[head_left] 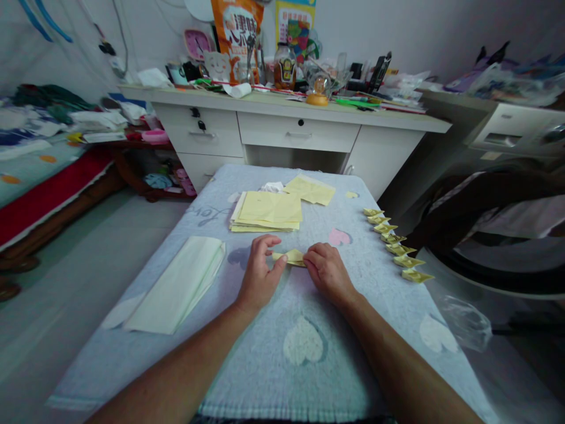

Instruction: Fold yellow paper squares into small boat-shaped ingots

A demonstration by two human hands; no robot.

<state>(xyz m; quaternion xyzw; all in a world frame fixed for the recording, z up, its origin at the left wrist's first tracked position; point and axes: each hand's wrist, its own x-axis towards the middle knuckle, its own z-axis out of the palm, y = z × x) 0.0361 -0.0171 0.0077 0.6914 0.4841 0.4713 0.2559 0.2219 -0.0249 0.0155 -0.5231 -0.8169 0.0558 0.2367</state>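
A small folded yellow paper boat (294, 257) lies between my two hands, just above the middle of the cloth-covered table. My left hand (260, 274) has its left end between thumb and curled fingers, with the index finger raised a little. At the other end, the fingers of my right hand (327, 270) pinch the paper and hide its tip. Behind the hands is a stack of yellow paper sheets (269, 211), and beyond it a loose creased yellow sheet (311, 189). Several finished paper boats (404, 261) stand in a row along the table's right edge.
A folded pale sheet (179, 285) lies on the left of the blue tablecloth (247, 365). Crumpled white paper (272, 187) sits behind the stack. A white desk (300, 131) crowded with items stands at the back, a washing machine (512, 132) on the right, a bed (44, 171) on the left.
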